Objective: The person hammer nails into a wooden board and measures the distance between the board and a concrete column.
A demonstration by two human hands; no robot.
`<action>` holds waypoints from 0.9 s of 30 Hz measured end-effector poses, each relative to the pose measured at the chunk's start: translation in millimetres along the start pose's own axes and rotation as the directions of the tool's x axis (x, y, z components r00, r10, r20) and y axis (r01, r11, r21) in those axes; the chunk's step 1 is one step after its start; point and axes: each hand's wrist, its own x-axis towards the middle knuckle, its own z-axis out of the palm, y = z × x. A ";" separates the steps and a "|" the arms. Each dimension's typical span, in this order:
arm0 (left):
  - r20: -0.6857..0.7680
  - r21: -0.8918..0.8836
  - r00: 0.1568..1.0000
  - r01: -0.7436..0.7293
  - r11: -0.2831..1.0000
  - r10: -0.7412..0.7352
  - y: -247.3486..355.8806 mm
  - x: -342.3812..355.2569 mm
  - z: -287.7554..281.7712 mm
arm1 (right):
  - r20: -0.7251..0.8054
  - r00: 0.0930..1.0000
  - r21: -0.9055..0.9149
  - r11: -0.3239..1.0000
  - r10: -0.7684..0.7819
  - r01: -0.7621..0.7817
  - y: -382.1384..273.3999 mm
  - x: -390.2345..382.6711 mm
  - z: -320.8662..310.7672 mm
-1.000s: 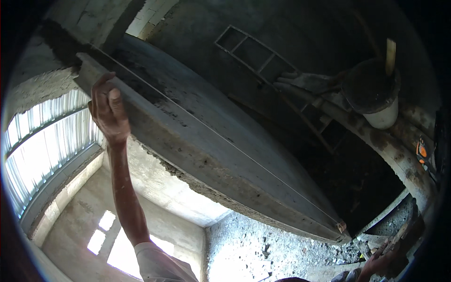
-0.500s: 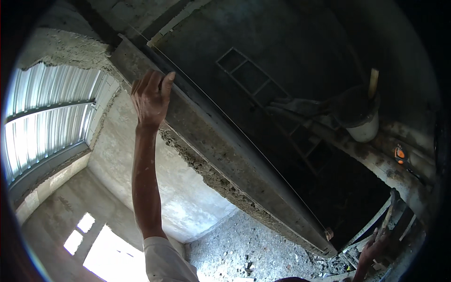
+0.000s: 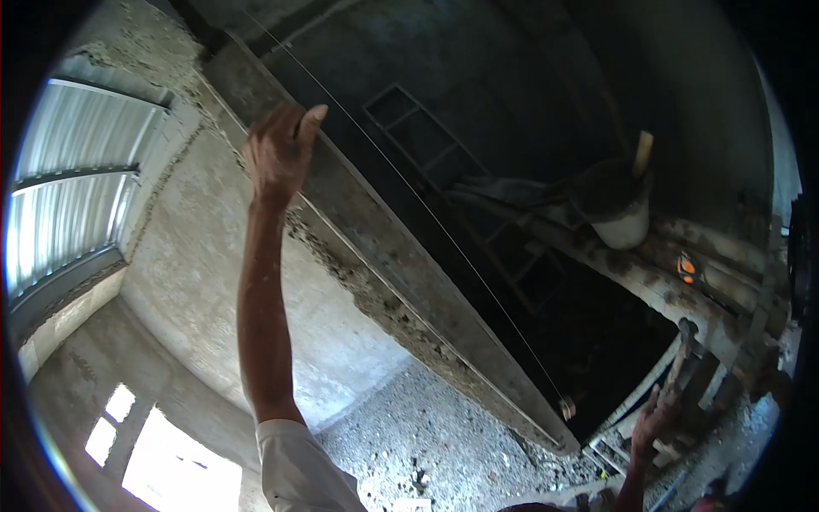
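Reaching up high with the left hand (image 3: pixel 280 154), arm stretched long from a pale sleeve (image 3: pixel 299 469) at the lower edge. Gripping the upper edge of a long grey board (image 3: pixel 375 247), fingers curled over the far side and thumb raised along the top, so closed around the board's rim rather than spread. Board running on a slant from the upper left down to the lower right, lying against the rough, crumbly edge of a plastered wall (image 3: pixel 205 256). Thin taut string (image 3: pixel 444 230) stretching along just beside the board's face, ending at a small block (image 3: pixel 566 408) near the board's lower end.

Resting the right hand (image 3: pixel 653 420) low at the lower right, fingers splayed upward against wooden slats (image 3: pixel 682 358) near the board's lower end; whether clasping anything, cannot tell.

Standing further back on a mortar-stained plank (image 3: pixel 682 290): a white bucket (image 3: pixel 621 213) with a wooden handle (image 3: pixel 641 154) sticking out of it. Leaning in the dark behind the board, a ladder-like frame (image 3: pixel 426 145). Showing at the left, corrugated metal sheeting (image 3: pixel 68 188). Lying far below, a gravel floor (image 3: pixel 426 427).
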 end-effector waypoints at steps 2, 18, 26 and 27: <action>0.004 -0.041 1.000 0.022 0.999 -0.022 -4.8 -1.6 -5.7 | -0.035 0.997 -0.073 0.996 -0.062 0.059 7.4 -0.2 7.6; 0.929 -0.342 0.345 0.939 -0.046 0.138 188.6 -270.3 -124.6 | 0.104 0.994 0.155 0.988 -0.018 0.002 -17.5 8.4 -17.9; 0.972 -0.152 0.055 0.891 -0.428 -0.230 260.5 -386.7 -161.5 | 0.073 0.997 0.402 0.915 -0.034 0.002 -7.5 7.1 -2.8; 0.865 -0.417 0.302 0.877 -0.239 -0.402 246.1 -379.7 -157.2 | 0.075 0.996 0.400 0.916 -0.038 0.005 -9.6 6.8 -4.5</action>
